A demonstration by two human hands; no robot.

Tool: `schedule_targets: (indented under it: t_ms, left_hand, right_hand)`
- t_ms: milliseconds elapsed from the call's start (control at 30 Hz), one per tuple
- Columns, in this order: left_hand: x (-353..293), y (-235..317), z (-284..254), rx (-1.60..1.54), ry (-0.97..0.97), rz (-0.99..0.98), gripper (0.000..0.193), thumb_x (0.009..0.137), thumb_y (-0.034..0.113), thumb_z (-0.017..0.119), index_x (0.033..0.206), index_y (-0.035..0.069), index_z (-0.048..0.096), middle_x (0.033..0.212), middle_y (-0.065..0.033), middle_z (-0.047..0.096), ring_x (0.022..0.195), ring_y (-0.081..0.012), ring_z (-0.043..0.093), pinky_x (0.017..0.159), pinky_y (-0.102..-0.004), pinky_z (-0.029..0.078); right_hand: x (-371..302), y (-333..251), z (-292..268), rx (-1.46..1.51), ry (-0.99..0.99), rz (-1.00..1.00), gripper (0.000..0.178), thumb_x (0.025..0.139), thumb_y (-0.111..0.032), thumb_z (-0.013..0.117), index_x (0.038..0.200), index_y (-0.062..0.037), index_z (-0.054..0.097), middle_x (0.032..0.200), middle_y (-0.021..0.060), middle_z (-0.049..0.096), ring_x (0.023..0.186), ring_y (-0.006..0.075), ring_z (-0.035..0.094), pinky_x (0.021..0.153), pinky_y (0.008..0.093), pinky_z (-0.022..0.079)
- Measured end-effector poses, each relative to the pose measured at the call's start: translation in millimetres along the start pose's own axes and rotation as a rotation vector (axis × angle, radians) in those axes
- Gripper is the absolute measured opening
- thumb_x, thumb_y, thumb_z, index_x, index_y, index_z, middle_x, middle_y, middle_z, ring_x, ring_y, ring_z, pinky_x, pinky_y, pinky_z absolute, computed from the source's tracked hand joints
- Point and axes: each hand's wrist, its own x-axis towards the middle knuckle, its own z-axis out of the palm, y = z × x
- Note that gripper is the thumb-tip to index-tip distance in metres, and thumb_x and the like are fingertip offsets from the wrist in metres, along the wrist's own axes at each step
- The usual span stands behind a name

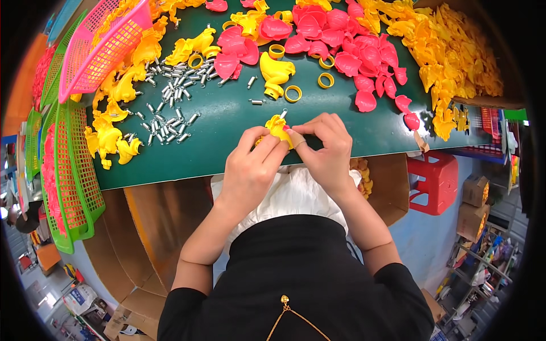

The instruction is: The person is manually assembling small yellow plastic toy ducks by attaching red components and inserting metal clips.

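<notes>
Near the front edge of the green table, a curved yellow plastic piece [274, 126] is held between both hands. My left hand [250, 167] is closed round its left and lower side. The fingertips of my right hand [329, 145] pinch at its right edge, and a small red spot shows there that I cannot make out. A small metal spring [283, 114] sticks up at the piece's top. Just beyond lies a larger yellow bird-shaped part [276, 74] with a yellow ring [293, 94] beside it. My fingers hide much of the held piece.
Loose metal springs [170, 99] lie scattered to the left. Pink-red shell-shaped parts [364, 54] spread over the back middle, and a heap of yellow parts [455, 51] fills the back right. Pink [105, 51] and green baskets [79, 165] stand at the left; a red stool [435, 182] is at the right.
</notes>
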Motion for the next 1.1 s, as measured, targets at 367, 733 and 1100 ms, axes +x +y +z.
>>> schedule_targets:
  t_ms: [367,733,1100]
  left_hand:
    - [1.9,-3.0,-2.0,-0.002,-0.013,0.005,0.026,0.065,-0.001,0.067,0.091,0.002,0.066,0.090,-0.0040,0.061,0.095,-0.0238,0.059,0.069,-0.0304,0.054]
    - [-6.8,-4.0,-12.6,0.203,-0.043,0.013,0.025,0.066,0.004,0.067,0.091,0.004,0.063,0.102,-0.0048,0.063,0.108,-0.0283,0.049,0.087,-0.0371,0.047]
    - [-13.5,-1.3,4.8,0.149,0.193,-0.014,0.022,0.065,0.003,0.067,0.087,0.001,0.067,0.094,-0.0048,0.065,0.097,-0.0296,0.054,0.078,-0.0353,0.049]
  right_hand:
    - [-2.4,1.6,1.7,-0.122,-0.032,-0.157,0.014,0.074,-0.005,0.074,0.087,-0.0029,0.070,0.083,0.0043,0.063,0.080,0.0233,0.053,0.068,0.0324,0.044]
    - [136.5,38.5,-17.4,-0.325,-0.109,-0.257,0.013,0.081,-0.015,0.071,0.092,-0.0077,0.071,0.089,0.0063,0.059,0.097,0.0261,0.052,0.083,0.0345,0.045]
    - [150.4,45.4,-23.9,-0.435,-0.373,-0.331,0.022,0.080,-0.002,0.062,0.101,-0.0074,0.061,0.084,0.0044,0.061,0.096,0.0232,0.052,0.079,0.0351,0.047]
